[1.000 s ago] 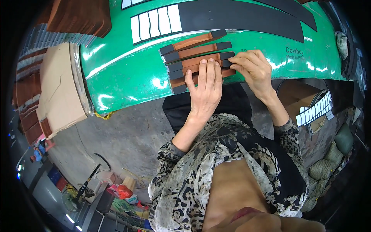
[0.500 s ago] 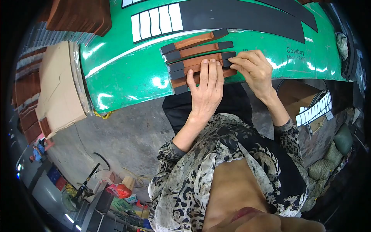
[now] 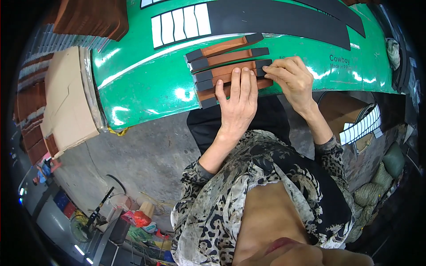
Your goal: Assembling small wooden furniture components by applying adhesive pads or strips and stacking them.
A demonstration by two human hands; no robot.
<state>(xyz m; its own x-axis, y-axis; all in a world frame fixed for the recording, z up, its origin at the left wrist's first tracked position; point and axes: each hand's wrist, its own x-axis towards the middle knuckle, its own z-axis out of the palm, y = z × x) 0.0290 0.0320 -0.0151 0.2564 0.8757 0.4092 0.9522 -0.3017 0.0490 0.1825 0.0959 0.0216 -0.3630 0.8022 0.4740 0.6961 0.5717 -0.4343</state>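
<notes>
Several brown strips with black end pieces (image 3: 235,71) lie side by side on the green tabletop (image 3: 146,91), their left ends stepped like a fan. My left hand (image 3: 238,99) rests on the nearer strips, fingers stretched out and pressing flat across them. At the right black end of one of these strips, my right hand (image 3: 293,84) is closed in a pinch, thumb and forefinger at the tip. Its other fingers are curled. Whatever fine detail sits between those fingertips is too small to make out.
Long black curved panels (image 3: 279,22) lie along the table's far side, one with a white striped section (image 3: 181,26). Stacked brown pieces (image 3: 93,17) stand far left, above a cardboard sheet (image 3: 66,97). A bin with striped strips (image 3: 361,126) is at the right, below the table.
Hardly anything differs. My left hand has shifted very slightly to the right on the strips; my right hand keeps its pinch at the same black end.
</notes>
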